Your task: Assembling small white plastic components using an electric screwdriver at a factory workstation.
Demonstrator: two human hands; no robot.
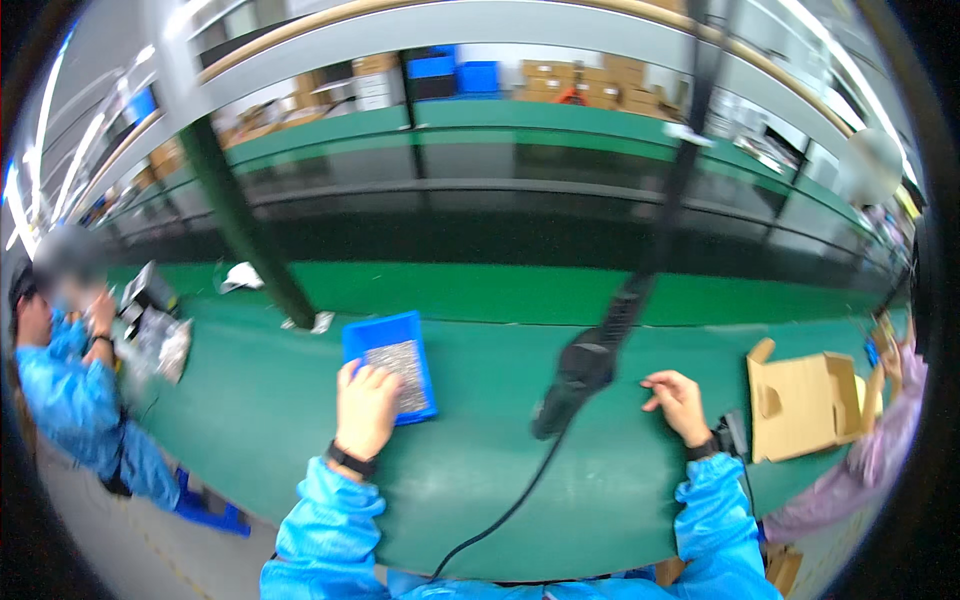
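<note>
A shallow blue tray of small greyish parts lies left of centre on the green work surface. My left hand covers its near left edge, fingers curled over the rim; the thumb is hidden. At the right, my right hand hovers low over the surface, with a gap between thumb and forefinger and nothing visible in it. Between my hands hangs a blurred black device, held by a black strap from above. Its black cord runs down to the surface's near edge.
An opened cardboard box stands right of my right hand, beside a small black object. A green post rises at the back left. Co-workers sit at both sides; clear plastic bags lie by the left one.
</note>
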